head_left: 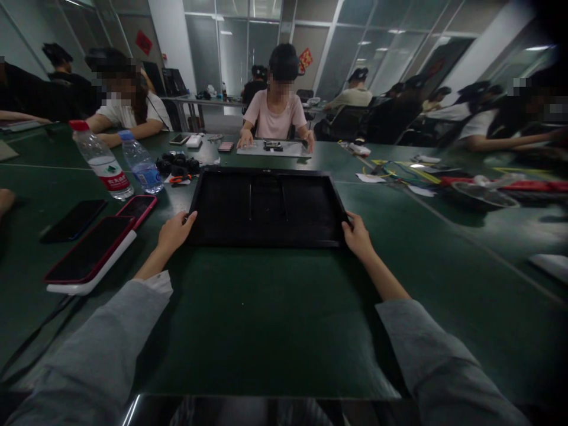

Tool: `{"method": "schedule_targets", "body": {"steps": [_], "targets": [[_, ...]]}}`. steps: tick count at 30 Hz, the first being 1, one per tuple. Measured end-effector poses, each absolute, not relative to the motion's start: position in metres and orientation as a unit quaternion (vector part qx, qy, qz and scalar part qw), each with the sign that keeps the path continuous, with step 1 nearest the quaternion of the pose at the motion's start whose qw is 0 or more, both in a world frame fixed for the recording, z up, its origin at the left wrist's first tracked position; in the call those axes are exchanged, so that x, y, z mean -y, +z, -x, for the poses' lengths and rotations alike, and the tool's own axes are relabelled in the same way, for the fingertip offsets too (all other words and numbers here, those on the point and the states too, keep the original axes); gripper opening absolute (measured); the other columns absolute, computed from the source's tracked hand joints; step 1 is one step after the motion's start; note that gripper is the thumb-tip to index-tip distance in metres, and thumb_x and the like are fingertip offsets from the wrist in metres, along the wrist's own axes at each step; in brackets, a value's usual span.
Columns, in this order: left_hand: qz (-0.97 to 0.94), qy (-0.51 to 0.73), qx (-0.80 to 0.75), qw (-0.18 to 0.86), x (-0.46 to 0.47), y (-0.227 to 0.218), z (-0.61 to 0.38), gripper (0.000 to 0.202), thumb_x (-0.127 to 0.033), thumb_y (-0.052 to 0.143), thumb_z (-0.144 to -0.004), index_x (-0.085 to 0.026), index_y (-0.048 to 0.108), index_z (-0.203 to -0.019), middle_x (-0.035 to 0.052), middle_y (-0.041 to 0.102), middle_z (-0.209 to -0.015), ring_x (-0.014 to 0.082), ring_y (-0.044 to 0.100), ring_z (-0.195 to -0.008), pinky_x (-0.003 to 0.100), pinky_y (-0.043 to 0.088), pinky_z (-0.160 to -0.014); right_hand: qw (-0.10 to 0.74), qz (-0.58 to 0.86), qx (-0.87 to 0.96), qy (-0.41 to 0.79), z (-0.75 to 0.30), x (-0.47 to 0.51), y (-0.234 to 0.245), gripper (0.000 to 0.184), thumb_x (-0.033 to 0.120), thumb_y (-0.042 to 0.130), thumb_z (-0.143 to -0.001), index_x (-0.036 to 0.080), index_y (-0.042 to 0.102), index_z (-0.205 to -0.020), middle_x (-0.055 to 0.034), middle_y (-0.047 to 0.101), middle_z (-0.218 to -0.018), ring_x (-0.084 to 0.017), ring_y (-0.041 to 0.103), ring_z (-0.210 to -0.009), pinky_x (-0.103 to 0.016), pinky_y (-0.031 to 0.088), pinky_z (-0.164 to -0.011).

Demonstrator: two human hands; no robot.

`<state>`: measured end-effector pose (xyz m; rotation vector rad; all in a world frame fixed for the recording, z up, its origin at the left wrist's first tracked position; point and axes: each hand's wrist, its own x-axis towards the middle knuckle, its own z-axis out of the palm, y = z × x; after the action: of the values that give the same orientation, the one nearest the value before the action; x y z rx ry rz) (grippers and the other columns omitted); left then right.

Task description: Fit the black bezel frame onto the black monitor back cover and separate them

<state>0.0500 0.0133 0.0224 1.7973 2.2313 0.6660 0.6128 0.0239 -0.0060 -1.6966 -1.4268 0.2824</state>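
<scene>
A wide black rectangular casing (222, 207), which looks like a monitor's housing, lies on the green table in front of me. Its raised rim surrounds a recessed inside with two thin upright strips near the middle. My left hand (176, 229) grips its left side close to the near corner, thumb on the rim. At the opposite side my right hand (357, 234) grips the near right corner the same way. The fingers of both hands are partly hidden by the casing's edge.
Left of the casing are a red-capped bottle (106, 168), a blue-capped bottle (141, 165) and several phones (91, 251). Black coiled items and orange-handled pliers (181, 178) lie beyond. Across the table (275, 319) a co-worker (277, 109) handles a pale panel. Cables and rackets (483, 195) lie right.
</scene>
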Motion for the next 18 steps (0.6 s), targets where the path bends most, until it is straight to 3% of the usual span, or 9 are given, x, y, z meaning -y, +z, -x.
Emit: {"method": "schedule_targets", "body": {"steps": [3, 6, 12, 14, 18], "targets": [[-0.612, 0.214, -0.753, 0.116, -0.015, 0.025, -0.045, 0.069, -0.075, 0.033, -0.099, -0.02, 0.072, -0.106, 0.0166, 0.078, -0.108, 0.0346, 0.072, -0.101, 0.038, 0.05, -0.081, 0.447, 0.671, 0.553, 0.211, -0.618, -0.016, 0.006, 0.058, 0.051, 0.066, -0.084, 0.023, 0.061, -0.135, -0.0117, 0.076, -0.105, -0.033, 0.074, -0.1, -0.061, 0.06, -0.097], [-0.632, 0.195, -0.741, 0.119, -0.016, 0.027, -0.039, 0.066, -0.075, 0.033, -0.098, -0.021, 0.07, -0.095, 0.0156, 0.078, -0.102, 0.0333, 0.071, -0.095, 0.037, 0.05, -0.079, 0.413, 0.652, 0.535, 0.344, -0.631, 0.002, 0.025, 0.055, 0.053, 0.076, -0.08, 0.026, 0.064, -0.127, -0.0087, 0.079, -0.102, -0.031, 0.077, -0.094, -0.052, 0.066, -0.087], [-0.655, 0.177, -0.725, 0.118, -0.017, 0.027, -0.035, 0.067, -0.074, 0.03, -0.099, -0.022, 0.072, -0.097, 0.0141, 0.079, -0.104, 0.0327, 0.072, -0.099, 0.037, 0.052, -0.085, 0.264, 0.629, 0.567, 0.461, -0.651, 0.03, 0.054, 0.047, 0.057, 0.083, -0.081, 0.026, 0.074, -0.115, -0.0081, 0.08, -0.118, -0.031, 0.077, -0.107, -0.045, 0.068, -0.093], [-0.649, 0.174, -0.73, 0.123, -0.017, 0.026, -0.036, 0.072, -0.072, 0.024, -0.101, -0.02, 0.074, -0.103, 0.0156, 0.079, -0.108, 0.0346, 0.072, -0.105, 0.04, 0.052, -0.089, 0.286, 0.633, 0.559, 0.452, -0.649, 0.028, 0.052, 0.047, 0.058, 0.081, -0.082, 0.026, 0.073, -0.116, -0.0085, 0.08, -0.114, -0.031, 0.078, -0.105, -0.044, 0.068, -0.09], [-0.636, 0.17, -0.742, 0.126, -0.016, 0.025, -0.038, 0.078, -0.071, 0.018, -0.102, -0.019, 0.075, -0.112, 0.0177, 0.079, -0.114, 0.0372, 0.071, -0.112, 0.043, 0.052, -0.095, 0.424, 0.623, 0.52, 0.402, -0.636, 0.011, 0.037, 0.055, 0.053, 0.081, -0.081, 0.03, 0.068, -0.129, -0.0066, 0.08, -0.113, -0.029, 0.078, -0.106, -0.043, 0.068, -0.091]]}}
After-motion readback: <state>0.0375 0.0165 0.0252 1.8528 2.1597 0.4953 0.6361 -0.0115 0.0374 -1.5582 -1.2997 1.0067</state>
